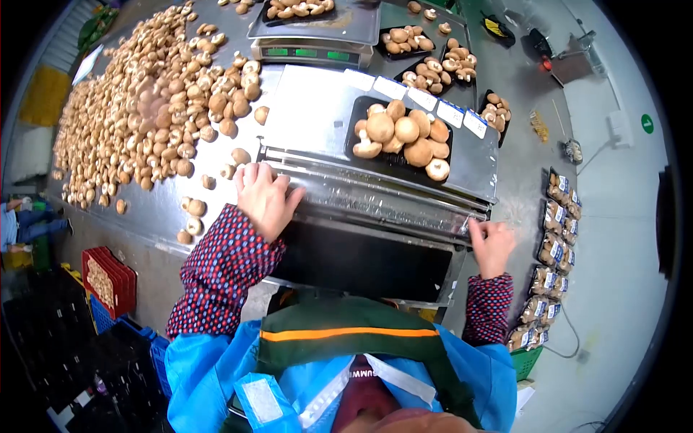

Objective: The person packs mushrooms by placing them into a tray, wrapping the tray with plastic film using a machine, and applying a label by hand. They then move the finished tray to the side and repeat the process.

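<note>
A tray wrapper with a roll of clear plastic film [382, 204] lies across the table in front of me. My left hand [267, 200] is at the film's left end, fingers bent over it and thumb to the right. At the right end, my right hand [492, 247] pinches the film's edge with curled fingers. Just beyond the roll, a black tray [364, 108] piled with brown mushrooms [406, 130] rests on the metal top. Nearer to me is the wrapper's black plate [361, 260]. What lies under my fingertips is partly hidden.
A large heap of loose mushrooms [151, 108] covers the left of the table. A digital scale [314, 52] stands at the back, with filled trays [404, 41] beside it. Printed labels [450, 113] line the wrapper's far edge. Wrapped mushroom packs [552, 249] are stacked at right.
</note>
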Tool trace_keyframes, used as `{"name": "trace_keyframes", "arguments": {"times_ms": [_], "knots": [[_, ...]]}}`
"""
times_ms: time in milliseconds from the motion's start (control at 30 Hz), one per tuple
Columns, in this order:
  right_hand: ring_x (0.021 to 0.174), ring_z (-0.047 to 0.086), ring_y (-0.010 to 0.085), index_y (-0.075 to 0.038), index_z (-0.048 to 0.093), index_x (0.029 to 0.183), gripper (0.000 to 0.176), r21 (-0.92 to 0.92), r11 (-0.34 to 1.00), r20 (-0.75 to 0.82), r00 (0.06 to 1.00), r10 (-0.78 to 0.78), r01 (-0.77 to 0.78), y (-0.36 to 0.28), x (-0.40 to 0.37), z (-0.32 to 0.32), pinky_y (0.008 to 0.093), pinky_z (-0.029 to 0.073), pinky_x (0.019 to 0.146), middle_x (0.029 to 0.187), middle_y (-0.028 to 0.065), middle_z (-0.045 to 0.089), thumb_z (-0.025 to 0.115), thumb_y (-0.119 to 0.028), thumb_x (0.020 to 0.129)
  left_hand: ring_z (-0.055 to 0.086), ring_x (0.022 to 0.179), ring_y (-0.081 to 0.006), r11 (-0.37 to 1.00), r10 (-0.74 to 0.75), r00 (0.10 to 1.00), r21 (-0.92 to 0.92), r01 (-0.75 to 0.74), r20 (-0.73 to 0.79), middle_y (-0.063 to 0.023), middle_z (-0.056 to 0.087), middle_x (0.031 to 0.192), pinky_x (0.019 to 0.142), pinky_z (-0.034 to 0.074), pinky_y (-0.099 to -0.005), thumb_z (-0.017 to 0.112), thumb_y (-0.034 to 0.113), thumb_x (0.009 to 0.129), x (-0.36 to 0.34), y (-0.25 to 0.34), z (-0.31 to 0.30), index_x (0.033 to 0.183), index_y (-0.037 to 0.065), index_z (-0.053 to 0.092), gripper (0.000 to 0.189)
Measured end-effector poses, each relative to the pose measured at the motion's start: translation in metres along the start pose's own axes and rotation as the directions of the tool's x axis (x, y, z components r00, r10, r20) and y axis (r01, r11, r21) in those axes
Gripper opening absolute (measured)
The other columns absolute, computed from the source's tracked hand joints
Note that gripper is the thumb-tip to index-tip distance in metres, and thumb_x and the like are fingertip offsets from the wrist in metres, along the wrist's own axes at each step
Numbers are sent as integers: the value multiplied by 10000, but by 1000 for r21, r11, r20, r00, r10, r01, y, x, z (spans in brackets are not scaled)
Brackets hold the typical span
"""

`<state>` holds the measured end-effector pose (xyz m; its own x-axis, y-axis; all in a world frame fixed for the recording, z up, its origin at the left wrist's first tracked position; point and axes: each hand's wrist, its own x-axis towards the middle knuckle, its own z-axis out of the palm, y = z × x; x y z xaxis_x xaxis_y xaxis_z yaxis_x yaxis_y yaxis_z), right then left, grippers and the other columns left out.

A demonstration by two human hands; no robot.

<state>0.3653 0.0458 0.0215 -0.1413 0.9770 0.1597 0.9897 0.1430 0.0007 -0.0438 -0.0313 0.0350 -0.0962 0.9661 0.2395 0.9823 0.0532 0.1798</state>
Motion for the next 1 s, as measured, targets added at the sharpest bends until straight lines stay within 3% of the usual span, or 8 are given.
{"name": "trace_keyframes", "arguments": {"times_ms": [233, 400, 500, 667, 800, 833, 933, 1000], "knots": [[596, 527, 204, -26, 629, 736, 297, 540, 841, 184, 980, -81, -32, -26, 13, 20, 346, 385, 529, 634, 44, 527, 636, -315, 804, 571, 669, -227, 974, -11, 973, -219, 63, 229, -85, 605, 621, 671, 428, -355, 643, 398, 755, 30, 20, 46, 673, 67, 677, 342], [435, 291, 39, -115, 452, 720, 195, 431, -489, 693, 625, -358, -758, 5, -31, -15, 202, 236, 374, 550, -69, 302, 520, -123, 902, 469, 462, -115, 389, 86, 695, -666, 636, 714, -30, 515, 528, 432, 347, -239, 564, 294, 840, 6, -39, 5, 691, 34, 553, 300], [442, 293, 64, -93, 394, 680, 270, -19, -713, 523, 600, -605, -701, -5, -80, -45, 196, 250, 367, 596, -31, 344, 429, -171, 936, 336, 433, -103, -615, 632, 608, -167, 771, 480, 15, 361, 526, 409, 275, -256, 417, 204, 918, -51, -26, -19, 602, 119, 378, 329], [646, 517, 142, -76, 494, 742, 140, 6, -898, -55, 897, -439, -439, -4, 21, -77, 263, 436, 595, 734, 53, 516, 459, -117, 871, 554, 935, -303, -917, 286, 951, -320, 236, -118, -72, 580, 714, 957, 332, -463, 371, 241, 905, 37, 10, -54, 537, 123, 435, 391], [1010, 579, 246, 37, 625, 881, 246, 705, -709, -148, 978, -149, -1, -72, 184, -69, 350, 420, 924, 1033, 165, 630, 450, -136, 875, 524, 1127, -275, -395, -65, 989, -906, -150, -136, -205, 621, 1053, 1002, 358, -378, 433, 228, 886, 193, 25, 10, 742, -26, 626, 350], [1016, 578, 245, 28, 638, 871, 232, 921, -354, -225, 965, -132, 166, -76, 214, -22, 345, 410, 940, 1045, 143, 633, 481, -143, 855, 549, 1096, -233, 336, 60, 942, -883, -329, -329, -191, 623, 1055, 959, 403, -363, 433, 245, 895, 203, 29, 27, 828, -45, 637, 360], [1060, 560, 187, -4, 635, 992, 279, 551, 785, 275, 827, -490, 283, -103, 224, 39, 288, 389, 943, 1073, 102, 634, 467, -194, 876, 545, 1092, -201, 801, 127, 991, -585, -128, -44, -127, 604, 1130, 965, 392, -292, 406, 253, 931, 211, 28, 145, 1068, 38, 602, 322], [1045, 568, 198, 6, 630, 938, 278, 696, 544, -25, 774, -633, 468, -83, 217, 77, 287, 415, 930, 1038, 91, 640, 455, -203, 882, 560, 1053, -188, 689, 225, 974, -713, -134, 34, -113, 614, 1115, 945, 400, -281, 411, 268, 929, 208, 16, 143, 1106, 24, 582, 346]]}}
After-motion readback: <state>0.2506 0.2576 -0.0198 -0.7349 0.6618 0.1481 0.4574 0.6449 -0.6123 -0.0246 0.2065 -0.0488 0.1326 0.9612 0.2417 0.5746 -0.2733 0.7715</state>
